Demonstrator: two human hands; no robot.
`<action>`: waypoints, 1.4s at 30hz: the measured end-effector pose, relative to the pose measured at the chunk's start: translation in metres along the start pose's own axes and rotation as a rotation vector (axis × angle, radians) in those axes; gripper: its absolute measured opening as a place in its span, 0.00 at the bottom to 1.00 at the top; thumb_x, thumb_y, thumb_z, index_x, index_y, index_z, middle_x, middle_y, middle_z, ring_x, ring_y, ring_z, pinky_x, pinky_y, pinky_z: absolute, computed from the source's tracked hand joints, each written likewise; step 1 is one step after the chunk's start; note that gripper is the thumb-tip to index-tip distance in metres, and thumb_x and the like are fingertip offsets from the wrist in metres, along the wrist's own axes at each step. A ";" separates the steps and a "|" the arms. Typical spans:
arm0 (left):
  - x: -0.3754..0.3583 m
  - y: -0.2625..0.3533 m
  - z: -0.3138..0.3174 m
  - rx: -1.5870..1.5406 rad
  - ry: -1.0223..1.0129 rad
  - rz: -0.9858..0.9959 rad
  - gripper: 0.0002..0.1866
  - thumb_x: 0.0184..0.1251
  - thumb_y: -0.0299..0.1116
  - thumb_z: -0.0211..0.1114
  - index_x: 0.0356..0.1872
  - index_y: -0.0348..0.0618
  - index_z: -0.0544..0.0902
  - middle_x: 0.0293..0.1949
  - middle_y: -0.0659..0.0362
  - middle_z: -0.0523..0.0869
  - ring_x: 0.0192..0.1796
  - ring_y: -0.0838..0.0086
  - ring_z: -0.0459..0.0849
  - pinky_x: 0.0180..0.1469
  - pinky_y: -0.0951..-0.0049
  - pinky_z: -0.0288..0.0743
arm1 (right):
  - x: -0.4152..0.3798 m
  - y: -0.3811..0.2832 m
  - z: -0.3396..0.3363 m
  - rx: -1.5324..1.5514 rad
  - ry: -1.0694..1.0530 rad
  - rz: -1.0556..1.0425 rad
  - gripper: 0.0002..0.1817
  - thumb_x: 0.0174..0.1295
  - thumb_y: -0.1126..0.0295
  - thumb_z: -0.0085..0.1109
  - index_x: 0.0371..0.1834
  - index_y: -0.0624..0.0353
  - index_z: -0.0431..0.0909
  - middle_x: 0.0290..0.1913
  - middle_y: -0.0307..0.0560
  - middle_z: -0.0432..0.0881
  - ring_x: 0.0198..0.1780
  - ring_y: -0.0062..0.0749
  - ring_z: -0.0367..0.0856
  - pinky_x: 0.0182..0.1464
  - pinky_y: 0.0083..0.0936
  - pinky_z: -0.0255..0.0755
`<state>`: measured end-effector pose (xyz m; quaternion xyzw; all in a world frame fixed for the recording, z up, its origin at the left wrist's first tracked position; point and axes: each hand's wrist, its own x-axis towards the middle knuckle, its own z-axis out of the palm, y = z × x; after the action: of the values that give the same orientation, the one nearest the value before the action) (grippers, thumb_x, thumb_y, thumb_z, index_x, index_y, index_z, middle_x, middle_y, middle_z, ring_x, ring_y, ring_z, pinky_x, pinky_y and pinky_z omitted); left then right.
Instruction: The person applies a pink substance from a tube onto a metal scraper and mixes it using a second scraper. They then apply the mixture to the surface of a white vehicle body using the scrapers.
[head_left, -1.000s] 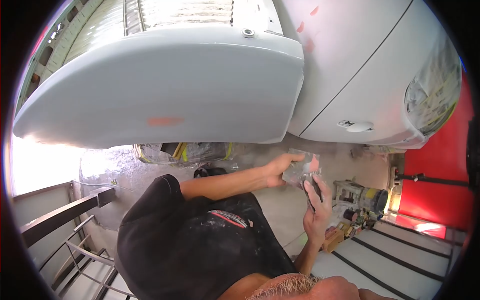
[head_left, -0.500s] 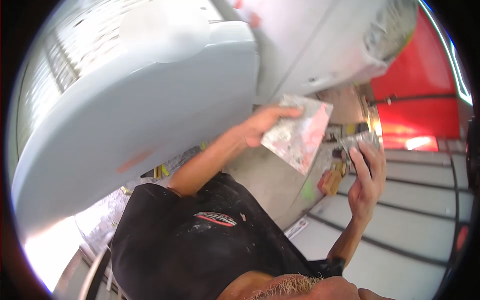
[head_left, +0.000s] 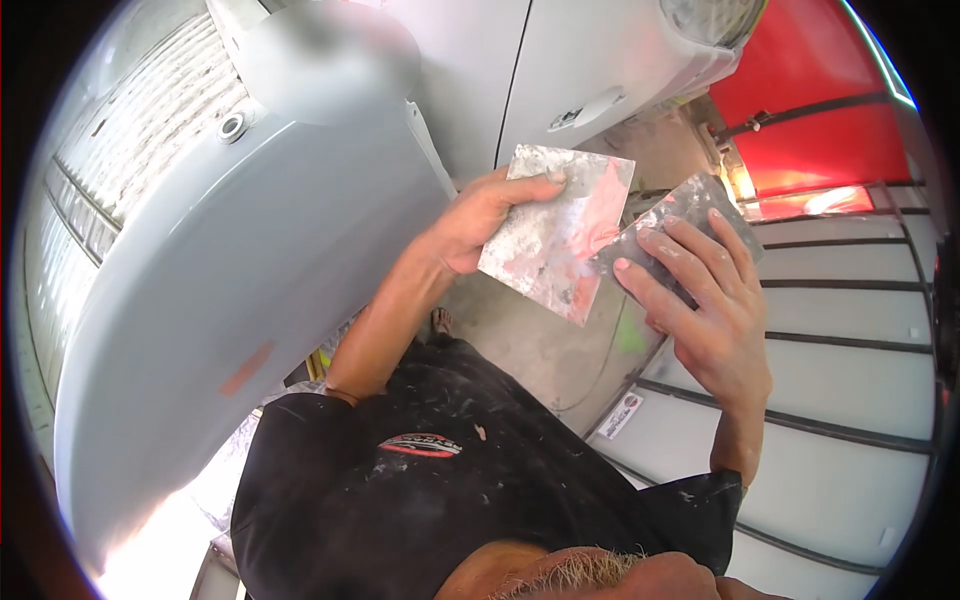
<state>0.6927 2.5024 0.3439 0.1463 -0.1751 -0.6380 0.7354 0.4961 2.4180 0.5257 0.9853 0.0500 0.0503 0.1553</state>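
My left hand [head_left: 480, 215] grips a flat, squarish mixing board [head_left: 550, 235] by its left edge, thumb on top. The board's face is smeared with whitish-grey residue and pink filler along its right side. My right hand [head_left: 710, 290] holds a dark grey, stained flat spreader [head_left: 665, 235], fingers spread along its face. The spreader's left corner meets or overlaps the board's right side, at the pink filler. How much filler is on the spreader's hidden side cannot be seen.
A large pale grey curved panel [head_left: 240, 290] with a small reddish patch fills the left. Ahead is a grey car body panel [head_left: 570, 60] with a handle-like recess. A red surface [head_left: 810, 130] is at the upper right, above white panels with dark strips [head_left: 830, 390].
My right hand has brought the spreader left and up to the board. The board has shifted slightly left and up in my left hand, and the view has turned a little.
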 end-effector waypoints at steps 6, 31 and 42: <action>-0.012 -0.007 -0.007 0.072 0.174 0.137 0.22 0.74 0.36 0.63 0.63 0.35 0.75 0.53 0.55 0.84 0.53 0.71 0.86 0.55 0.66 0.82 | 0.017 0.002 -0.003 -0.047 -0.147 -0.023 0.27 0.46 0.75 0.62 0.54 0.47 0.85 0.54 0.43 0.83 0.61 0.41 0.78 0.72 0.51 0.62; -0.041 -0.054 -0.040 0.524 0.074 -0.171 0.48 0.69 0.63 0.62 0.71 0.24 0.65 0.70 0.39 0.70 0.74 0.58 0.67 0.74 0.62 0.60 | 0.214 -0.009 0.029 -0.634 0.384 -0.435 0.27 0.52 0.69 0.61 0.59 0.39 0.85 0.60 0.33 0.82 0.66 0.31 0.76 0.80 0.56 0.48; -0.038 -0.071 -0.057 0.544 -0.024 -0.121 0.46 0.70 0.62 0.62 0.77 0.36 0.61 0.75 0.45 0.66 0.77 0.57 0.62 0.77 0.65 0.55 | 0.203 -0.021 0.011 -0.616 0.328 -0.386 0.23 0.52 0.73 0.64 0.55 0.43 0.87 0.57 0.34 0.83 0.64 0.32 0.77 0.80 0.57 0.47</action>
<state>0.6502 2.5291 0.2593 0.3409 -0.3398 -0.6122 0.6274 0.6968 2.4579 0.5261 0.8442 0.2407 0.1894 0.4399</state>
